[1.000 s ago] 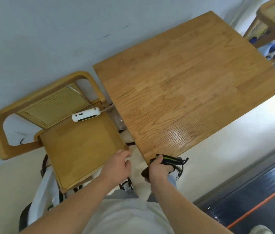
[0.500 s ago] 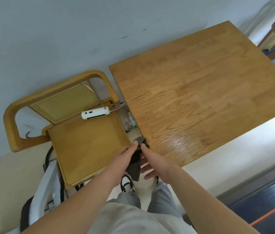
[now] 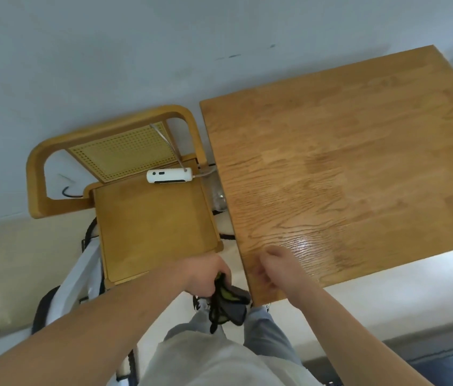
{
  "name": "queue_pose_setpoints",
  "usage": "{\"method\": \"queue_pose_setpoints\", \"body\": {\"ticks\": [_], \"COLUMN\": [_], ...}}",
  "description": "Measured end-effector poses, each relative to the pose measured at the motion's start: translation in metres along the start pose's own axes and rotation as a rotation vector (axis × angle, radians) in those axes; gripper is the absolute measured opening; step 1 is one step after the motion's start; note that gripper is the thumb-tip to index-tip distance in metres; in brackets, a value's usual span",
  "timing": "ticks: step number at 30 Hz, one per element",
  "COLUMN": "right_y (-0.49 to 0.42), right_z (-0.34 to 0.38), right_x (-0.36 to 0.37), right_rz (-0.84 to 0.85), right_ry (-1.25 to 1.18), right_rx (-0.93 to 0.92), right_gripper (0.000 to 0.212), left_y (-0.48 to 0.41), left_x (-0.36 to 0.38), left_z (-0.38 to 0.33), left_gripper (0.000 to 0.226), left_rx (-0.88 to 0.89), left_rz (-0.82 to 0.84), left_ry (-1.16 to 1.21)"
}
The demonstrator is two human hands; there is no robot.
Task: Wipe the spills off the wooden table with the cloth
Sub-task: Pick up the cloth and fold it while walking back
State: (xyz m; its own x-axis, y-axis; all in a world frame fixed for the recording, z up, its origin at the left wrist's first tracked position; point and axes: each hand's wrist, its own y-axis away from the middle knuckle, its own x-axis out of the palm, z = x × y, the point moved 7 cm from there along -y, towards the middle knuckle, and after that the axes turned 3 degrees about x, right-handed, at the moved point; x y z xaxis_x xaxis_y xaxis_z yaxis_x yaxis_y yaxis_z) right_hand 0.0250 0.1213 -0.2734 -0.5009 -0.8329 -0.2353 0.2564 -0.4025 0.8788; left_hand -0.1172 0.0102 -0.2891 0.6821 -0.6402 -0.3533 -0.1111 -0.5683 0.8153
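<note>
At the far left a wooden chair (image 3: 153, 229) with a cane back stands against the pale wall, and a white power strip (image 3: 169, 176) lies across the rear of its seat, its cord running off toward the table. A white bag (image 3: 80, 274) hangs or leans below the chair's front corner; what it holds cannot be seen. Just in front of the chair's near edge, the left hand (image 3: 205, 275) is closed around the top of the cloth (image 3: 228, 303), a dark grey bundle with a yellow-green patch and black edging. The cloth hangs down from that fist over the person's legs, in the gap between chair and table, with its right side close to the table's near corner but below the top; whether it touches the edge cannot be told. To its right, the right hand (image 3: 278, 270) rests on the near left corner of the wooden table (image 3: 358, 168), fingers curled loosely inward and holding nothing. Just beyond that hand a glossy, wet-looking patch (image 3: 303, 243) shines on the grain. The table top runs on to the right and carries nothing else. Under its left edge something clear and shiny shows, too hidden to identify.
</note>
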Motion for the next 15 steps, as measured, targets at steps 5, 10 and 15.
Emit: {"method": "queue_pose_setpoints", "body": {"ticks": [5, 10, 15], "right_y": [-0.004, -0.006, -0.005], "right_z": [0.007, 0.009, 0.015], "right_x": [-0.027, -0.046, -0.049], "right_rz": [-0.048, -0.055, -0.05], "right_ry": [-0.045, -0.069, -0.016], "right_rx": [-0.03, -0.038, -0.058], "right_gripper": [0.021, 0.021, 0.02], "left_y": [-0.033, -0.034, -0.034], "left_x": [-0.017, -0.072, -0.104], "left_z": [-0.01, 0.025, 0.026], "left_gripper": [0.046, 0.024, 0.024], "left_rx": [0.01, -0.215, -0.25], "left_rz": [-0.454, -0.881, -0.996], "left_ry": [0.397, 0.716, 0.836]}}
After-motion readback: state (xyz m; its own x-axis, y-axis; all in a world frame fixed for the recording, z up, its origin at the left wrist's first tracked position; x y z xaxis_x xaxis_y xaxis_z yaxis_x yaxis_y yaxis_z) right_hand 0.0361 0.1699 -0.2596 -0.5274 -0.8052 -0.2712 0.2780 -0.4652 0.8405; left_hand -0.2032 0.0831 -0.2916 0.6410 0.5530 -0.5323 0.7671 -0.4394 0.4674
